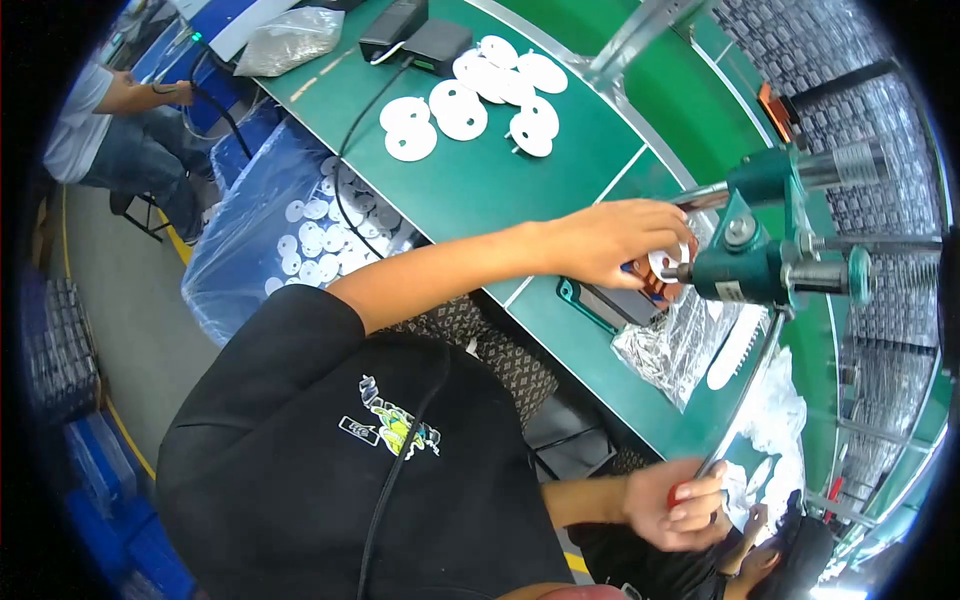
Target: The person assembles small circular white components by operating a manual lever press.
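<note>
My left hand (625,240) reaches over the green bench to a green hand press (740,270). Its fingers are closed around a white disc (668,262) at the tip of the press ram, beside a reddish-brown fixture block (672,292). Part of the disc and block is hidden by the hand and the ram. Lower down, my right hand (680,505) is wrapped around the red-ended lever (745,400) of the press. A clear plastic bag of small metal parts (665,350) lies by the press base, next to a white toothed strip (737,347).
Several loose white discs (460,110) lie on the green bench (560,190) near black power adapters (440,45). A blue-lined bin (240,235) with more discs stands left of the bench. A conveyor (670,100) runs behind. One person sits far left; another is at lower right.
</note>
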Motion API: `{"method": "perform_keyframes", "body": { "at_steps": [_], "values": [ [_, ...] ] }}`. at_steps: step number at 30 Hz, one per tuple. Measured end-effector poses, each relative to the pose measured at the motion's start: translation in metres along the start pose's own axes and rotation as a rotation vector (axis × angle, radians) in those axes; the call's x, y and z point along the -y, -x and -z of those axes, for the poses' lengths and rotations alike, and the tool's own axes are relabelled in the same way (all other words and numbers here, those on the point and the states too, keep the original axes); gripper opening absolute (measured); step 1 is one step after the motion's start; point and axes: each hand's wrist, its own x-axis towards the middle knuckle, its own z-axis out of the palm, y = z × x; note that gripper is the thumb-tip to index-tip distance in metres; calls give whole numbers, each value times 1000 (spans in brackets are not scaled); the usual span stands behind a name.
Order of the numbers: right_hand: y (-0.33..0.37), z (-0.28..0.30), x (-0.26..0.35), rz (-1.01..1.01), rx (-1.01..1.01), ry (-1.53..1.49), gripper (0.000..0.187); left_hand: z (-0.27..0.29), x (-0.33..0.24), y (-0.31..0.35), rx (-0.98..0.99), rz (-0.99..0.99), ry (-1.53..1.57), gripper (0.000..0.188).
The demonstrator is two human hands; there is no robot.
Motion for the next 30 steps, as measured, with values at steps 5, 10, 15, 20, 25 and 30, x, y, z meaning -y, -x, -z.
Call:
{"method": "perform_keyframes", "body": {
  "at_steps": [5, 10, 15, 20, 25, 30],
  "values": [
    [-88, -33, 17, -25, 526, -330, 47, 0, -2, 5, -35, 54, -102, 54],
    [-104, -79, -27, -195, 356, -774, 61, 1, -6, 4, -31, -85, -188, 51],
    [18, -25, -100, 270, 362, 501, 26, -4, -13, 9, -62, 2, -234, 54],
    [111, -7, -91, -310, 243, 604, 8, 3, -19, 0, 13, 45, -151, 48],
    [123, 10, -92, -392, 252, 617, 19, -3, -24, 11, -54, 7, -257, 41],
    [116, 18, -94, -124, 333, 697, 43, 0, -82, 59, -92, 89, -103, 52]
  ]
}}
